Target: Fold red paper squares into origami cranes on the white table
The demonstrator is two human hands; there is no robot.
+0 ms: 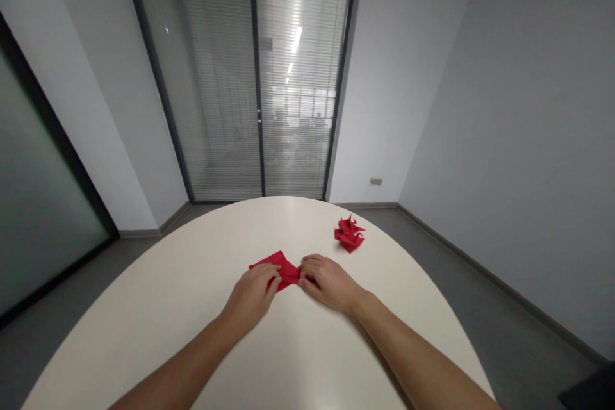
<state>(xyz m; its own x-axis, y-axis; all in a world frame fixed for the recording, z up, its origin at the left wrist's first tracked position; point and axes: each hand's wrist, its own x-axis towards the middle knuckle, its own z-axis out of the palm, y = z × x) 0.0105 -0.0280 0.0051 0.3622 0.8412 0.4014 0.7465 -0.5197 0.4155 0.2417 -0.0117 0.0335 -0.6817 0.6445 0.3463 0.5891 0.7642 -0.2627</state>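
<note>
A folded red paper [280,266] lies flat on the white round table [202,282]. My left hand [253,296] rests on its near left part, fingers curled and pressing on the paper. Pinching the paper's right corner, my right hand [325,282] has its fingers bent together. Both hands meet over the sheet near the middle of the table.
A small pile of finished red folded paper figures [349,234] sits on the table to the far right of my hands. Beyond the table's far edge are glass doors with blinds [254,90], grey floor and bare walls.
</note>
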